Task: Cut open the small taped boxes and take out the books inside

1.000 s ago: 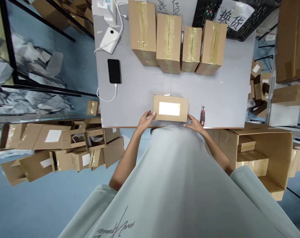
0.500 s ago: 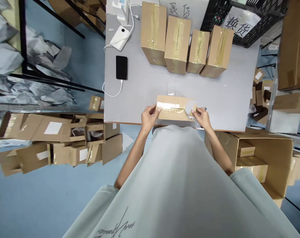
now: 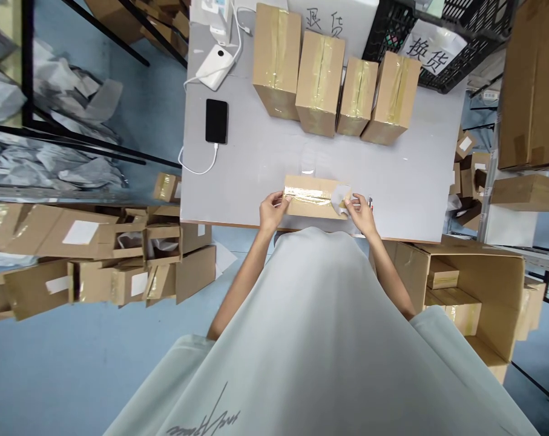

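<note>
A small cardboard box with shiny tape along its seam lies flat at the table's front edge. My left hand grips its left end, thumb on the top face. At the right end, a whitish paper label is curled up from the cardboard. My right hand is closed, its thumb and fingertips pinching the label's edge at the box corner. Just right of that hand lies a small dark and red object, too small to name.
Several taped boxes stand in a row at the table's back, beside a black crate. A phone on a white cable and a white power bank lie left. An open carton stands right; opened boxes lie left.
My right hand has moved slightly left along the box, and the label, flatter before, is now curled up. My left hand stays on the left end. The whole view has shifted a little.
</note>
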The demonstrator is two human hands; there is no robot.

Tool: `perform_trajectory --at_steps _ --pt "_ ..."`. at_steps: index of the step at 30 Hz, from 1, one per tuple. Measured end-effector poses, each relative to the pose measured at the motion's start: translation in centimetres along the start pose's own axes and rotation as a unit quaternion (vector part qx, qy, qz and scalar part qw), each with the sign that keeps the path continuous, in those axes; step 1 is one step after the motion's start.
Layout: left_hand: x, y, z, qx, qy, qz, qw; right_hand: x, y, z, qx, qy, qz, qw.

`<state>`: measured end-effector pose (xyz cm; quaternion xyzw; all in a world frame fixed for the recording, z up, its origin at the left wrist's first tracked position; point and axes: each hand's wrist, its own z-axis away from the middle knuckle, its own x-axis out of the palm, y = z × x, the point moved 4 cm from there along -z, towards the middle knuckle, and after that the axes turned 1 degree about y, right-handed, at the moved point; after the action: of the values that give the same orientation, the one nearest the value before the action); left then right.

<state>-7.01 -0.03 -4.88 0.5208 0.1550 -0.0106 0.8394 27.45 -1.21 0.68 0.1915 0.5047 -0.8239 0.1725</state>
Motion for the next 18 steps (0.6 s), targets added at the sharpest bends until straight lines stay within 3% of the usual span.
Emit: perform_trajectory --at_steps 9,18 --pt "0.1 -0.1 0.2 0.001 0.012 -0.004 1.000 -1.8 -1.3 2.8 -0.030 -0.048 0.063 0.996" --pt "0.0 0.0 -0.2 -0.005 0.013 -0.018 1.000 -3.9 -3.1 0.7 -0.053 -0.017 0.014 0.998"
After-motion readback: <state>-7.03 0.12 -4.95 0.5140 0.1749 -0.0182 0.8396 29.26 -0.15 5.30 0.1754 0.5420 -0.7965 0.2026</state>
